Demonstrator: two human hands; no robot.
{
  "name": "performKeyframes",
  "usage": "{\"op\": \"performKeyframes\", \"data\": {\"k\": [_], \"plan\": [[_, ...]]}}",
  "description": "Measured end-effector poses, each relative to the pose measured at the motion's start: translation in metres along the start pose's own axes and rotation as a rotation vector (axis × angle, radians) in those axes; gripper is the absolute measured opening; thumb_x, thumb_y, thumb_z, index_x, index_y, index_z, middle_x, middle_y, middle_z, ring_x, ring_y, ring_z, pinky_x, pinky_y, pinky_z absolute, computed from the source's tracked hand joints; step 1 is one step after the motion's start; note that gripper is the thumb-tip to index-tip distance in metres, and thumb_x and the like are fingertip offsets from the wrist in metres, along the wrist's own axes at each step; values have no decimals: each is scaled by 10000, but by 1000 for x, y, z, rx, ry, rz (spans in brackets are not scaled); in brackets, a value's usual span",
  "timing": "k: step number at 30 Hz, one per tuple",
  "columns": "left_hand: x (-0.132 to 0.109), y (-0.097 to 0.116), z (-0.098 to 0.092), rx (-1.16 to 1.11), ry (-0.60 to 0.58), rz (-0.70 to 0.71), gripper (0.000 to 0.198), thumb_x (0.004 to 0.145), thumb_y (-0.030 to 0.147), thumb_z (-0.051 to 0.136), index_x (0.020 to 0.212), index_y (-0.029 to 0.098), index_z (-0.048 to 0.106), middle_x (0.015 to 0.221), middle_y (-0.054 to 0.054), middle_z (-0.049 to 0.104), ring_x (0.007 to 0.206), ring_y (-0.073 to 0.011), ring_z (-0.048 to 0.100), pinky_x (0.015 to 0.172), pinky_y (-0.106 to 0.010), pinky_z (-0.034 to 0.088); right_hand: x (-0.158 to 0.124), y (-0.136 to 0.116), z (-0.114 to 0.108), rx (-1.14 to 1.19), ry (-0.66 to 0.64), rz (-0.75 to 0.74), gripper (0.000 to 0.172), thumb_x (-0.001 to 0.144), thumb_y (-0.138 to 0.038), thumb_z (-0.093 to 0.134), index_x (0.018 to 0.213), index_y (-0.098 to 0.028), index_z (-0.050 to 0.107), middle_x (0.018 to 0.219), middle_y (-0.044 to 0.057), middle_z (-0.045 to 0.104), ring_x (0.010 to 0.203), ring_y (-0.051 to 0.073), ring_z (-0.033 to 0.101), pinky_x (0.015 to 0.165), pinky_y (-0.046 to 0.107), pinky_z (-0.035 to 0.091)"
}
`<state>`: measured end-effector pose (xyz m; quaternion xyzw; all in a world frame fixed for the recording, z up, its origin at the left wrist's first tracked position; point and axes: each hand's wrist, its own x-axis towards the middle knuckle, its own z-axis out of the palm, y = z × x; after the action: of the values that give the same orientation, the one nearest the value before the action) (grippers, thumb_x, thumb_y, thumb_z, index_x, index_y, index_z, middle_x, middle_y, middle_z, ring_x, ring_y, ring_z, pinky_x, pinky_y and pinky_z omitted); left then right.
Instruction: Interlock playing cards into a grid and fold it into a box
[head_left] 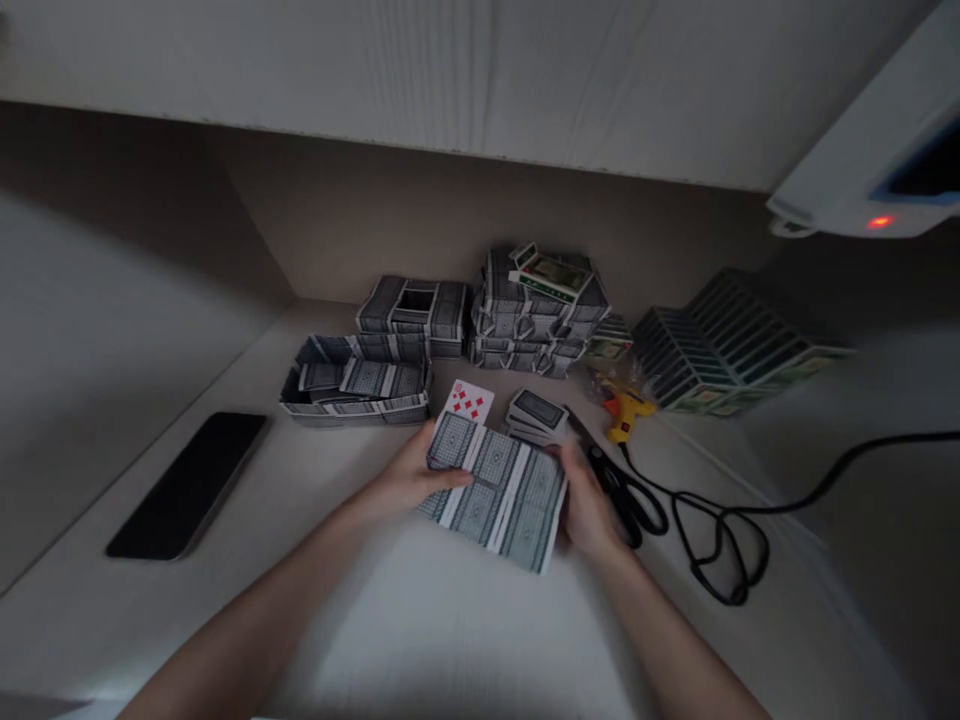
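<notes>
Both my hands hold a flat panel of playing cards (501,492), backs up, joined side by side in a grid. My left hand (411,480) grips its left edge, thumb on top of the upper-left card. My right hand (587,506) clasps the right edge with fingers curled round it. Behind the panel lies a face-up red diamond card (470,402) and a small loose pile of cards (537,414).
A black phone (189,483) lies at the left. Black scissors (619,487), a yellow glue gun (625,411) and its black cable (724,540) lie to the right. Card-built boxes (358,389) and stacks (537,310) stand at the back, a larger card structure (726,345) at far right.
</notes>
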<state>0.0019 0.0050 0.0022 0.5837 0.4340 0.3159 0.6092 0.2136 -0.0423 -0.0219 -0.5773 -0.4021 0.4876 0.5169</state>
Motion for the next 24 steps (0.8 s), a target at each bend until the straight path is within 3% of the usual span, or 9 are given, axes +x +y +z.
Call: {"op": "performKeyframes", "data": {"k": [2,4,6,8,11,18,24], "plan": [[1,2,-9,29,-95,-26,564,583,292,746,1067,171,482,1011,-50,608,966,-233,558,834,-341,440,6,1,-7,38,-4,13,573,814,-644,280,784,-183,618,737,80,688,591,195,609,546,322,466],[1,3,-14,65,-114,-27,532,578,302,747,1034,163,512,991,-52,615,940,-234,566,810,-335,447,11,4,-12,-129,97,-103,448,801,-584,416,840,-180,605,768,72,681,531,160,561,526,304,439],[3,2,-16,95,-101,-26,502,584,310,741,1014,154,535,971,-55,621,910,-232,573,787,-329,454,14,7,-15,-399,126,-267,328,764,-487,543,870,-186,622,827,77,674,645,184,578,614,326,449],[5,2,-17,108,-124,-33,478,594,310,732,1006,145,552,940,-53,630,873,-223,581,762,-323,462,15,8,-16,-622,71,-425,260,737,-375,608,933,-206,637,935,85,669,823,228,579,733,369,442],[6,1,-18,99,-203,-40,447,623,313,709,1013,141,572,909,-47,646,832,-208,590,742,-317,471,14,6,-17,-790,-60,-565,396,695,-245,645,1088,-233,599,1110,67,631,1012,254,520,857,409,401],[6,-4,-23,83,-216,-112,373,659,345,673,975,154,619,894,-31,668,792,-201,613,689,-292,482,5,-5,-15,-900,-199,-555,671,629,-198,662,1270,-235,468,1198,67,583,995,266,500,841,398,417],[8,-5,-24,46,-228,-161,434,657,327,676,1038,135,598,939,-53,668,817,-211,617,691,-297,487,5,-3,-15,-847,-180,-544,551,654,-187,637,1192,-209,518,1082,76,624,990,266,494,844,404,415]]}}
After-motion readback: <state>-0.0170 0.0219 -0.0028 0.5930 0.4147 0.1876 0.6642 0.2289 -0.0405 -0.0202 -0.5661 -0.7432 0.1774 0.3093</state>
